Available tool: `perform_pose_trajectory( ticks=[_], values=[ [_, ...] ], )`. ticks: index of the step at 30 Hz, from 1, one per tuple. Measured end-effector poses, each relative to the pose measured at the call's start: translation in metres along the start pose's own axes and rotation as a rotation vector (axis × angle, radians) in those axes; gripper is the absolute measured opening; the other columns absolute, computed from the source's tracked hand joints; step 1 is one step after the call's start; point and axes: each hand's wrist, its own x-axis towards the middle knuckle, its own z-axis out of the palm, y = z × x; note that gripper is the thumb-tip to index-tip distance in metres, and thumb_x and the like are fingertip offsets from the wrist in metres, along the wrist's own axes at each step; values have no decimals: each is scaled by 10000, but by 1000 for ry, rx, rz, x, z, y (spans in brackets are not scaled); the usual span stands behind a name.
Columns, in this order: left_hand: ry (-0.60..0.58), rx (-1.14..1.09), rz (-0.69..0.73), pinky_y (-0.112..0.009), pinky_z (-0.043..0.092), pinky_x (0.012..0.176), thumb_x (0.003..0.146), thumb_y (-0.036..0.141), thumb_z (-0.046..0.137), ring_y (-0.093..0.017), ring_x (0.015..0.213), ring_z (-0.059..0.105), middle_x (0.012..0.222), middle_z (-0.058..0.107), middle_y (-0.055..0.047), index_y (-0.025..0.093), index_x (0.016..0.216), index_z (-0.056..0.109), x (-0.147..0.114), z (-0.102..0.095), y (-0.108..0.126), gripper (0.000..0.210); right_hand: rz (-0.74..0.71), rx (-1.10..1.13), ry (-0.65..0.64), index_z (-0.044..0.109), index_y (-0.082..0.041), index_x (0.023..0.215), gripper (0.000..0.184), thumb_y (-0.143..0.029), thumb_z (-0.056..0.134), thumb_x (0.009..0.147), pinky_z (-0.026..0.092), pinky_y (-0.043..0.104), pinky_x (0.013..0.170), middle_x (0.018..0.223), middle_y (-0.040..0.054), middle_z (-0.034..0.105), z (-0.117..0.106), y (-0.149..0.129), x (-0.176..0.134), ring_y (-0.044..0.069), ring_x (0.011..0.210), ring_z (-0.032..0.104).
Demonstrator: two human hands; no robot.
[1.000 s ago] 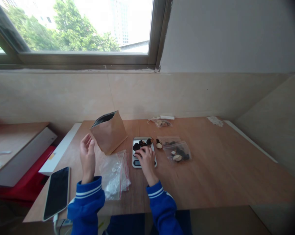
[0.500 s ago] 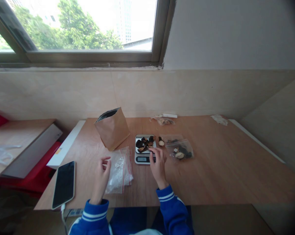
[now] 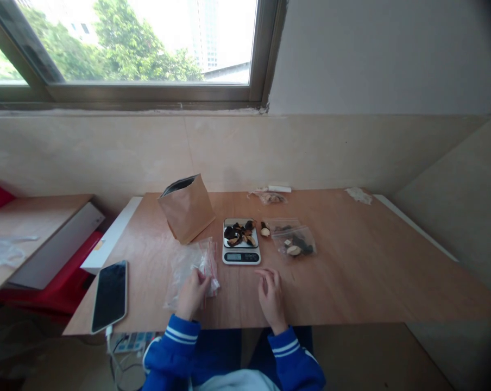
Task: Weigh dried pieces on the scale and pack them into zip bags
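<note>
My left hand (image 3: 193,294) is over a loose pile of clear zip bags (image 3: 181,274), its thumb and fingers pinched on the top bag. My right hand (image 3: 272,297) rests near the table's front with nothing in it, fingers apart and slightly bent. Ahead of it stands a small digital kitchen scale (image 3: 241,258), its reading too small to make out. Several dark dried slices with pale insides (image 3: 238,234), perhaps dried mushroom, lie on its plate. One more such piece (image 3: 265,230) sits just right of the scale.
An opened brown paper pouch (image 3: 188,209) stands behind the bags. Filled zip bags (image 3: 298,243) lie right of the scale, and another small bag (image 3: 273,199) lies near the wall. A phone (image 3: 110,296) with a cable is at the left edge. Crumpled white material (image 3: 358,195) lies far right.
My right hand has drawn back from the slices on the scale toward the table's front. My left hand has moved right and down onto the zip bags, and the top bag has shifted left.
</note>
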Motion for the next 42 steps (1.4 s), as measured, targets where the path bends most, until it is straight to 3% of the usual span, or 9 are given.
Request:
perform_pose_trajectory(
  ticks=[7,12,16,19,26,29,33,38,42],
  values=[
    [8,-67,37,-297,336,579,839,399,466,-189,589,523,574,496,20,220,712,456,7,-9,-18,220,30,46,-52,626,-230,977,243,-199,391,924,514,420,860,1037,99,548,-8,-1,-1,233,970,607],
    [89,-265,159,-276,345,586,893,439,417,-150,581,464,584,432,42,222,667,398,-6,-26,13,315,52,211,-118,580,-228,1081,228,-304,407,954,530,322,759,1054,89,567,4,-45,-4,189,860,613],
    [-37,-423,325,-258,350,590,901,449,462,-133,603,441,625,456,35,202,690,451,-22,-27,49,325,130,375,-296,543,-215,1083,269,-412,402,965,515,301,763,1024,77,614,17,-88,0,179,833,624],
    [-121,-559,328,-250,387,607,904,466,474,-135,652,476,694,504,17,192,752,500,-31,-20,64,314,208,471,-417,530,-207,1028,302,-474,404,960,499,304,730,878,47,653,18,-105,10,184,773,639],
    [-266,-656,297,-234,404,571,867,491,538,-132,651,478,690,504,16,192,750,533,-32,-24,63,321,154,554,-584,558,-204,845,302,-470,455,943,444,262,640,754,7,627,8,-99,25,160,702,603],
    [-214,-666,318,-235,390,572,876,478,531,-123,608,461,627,477,27,195,685,502,-29,-34,63,343,194,486,-463,558,-196,785,342,-484,449,934,411,252,580,686,-2,589,4,-82,23,145,618,546],
    [82,-741,284,-239,373,574,899,475,479,-117,570,442,587,449,36,204,648,445,-22,-40,66,371,314,427,-114,523,-200,734,370,-517,469,916,405,247,555,629,-15,529,-11,-62,28,141,583,501],
    [130,-760,270,-237,365,532,878,479,491,-117,520,441,541,443,49,214,654,439,-12,-39,80,352,82,376,-253,601,-206,955,314,-444,396,968,482,294,782,933,56,627,-24,-53,52,191,888,598],
    [172,-774,264,-225,359,523,860,475,513,-112,524,429,543,437,52,213,642,437,-4,-41,96,349,-68,99,-116,546,-194,1163,306,-377,462,932,448,407,933,1160,133,565,-11,-30,84,255,1086,535]
  ],
)
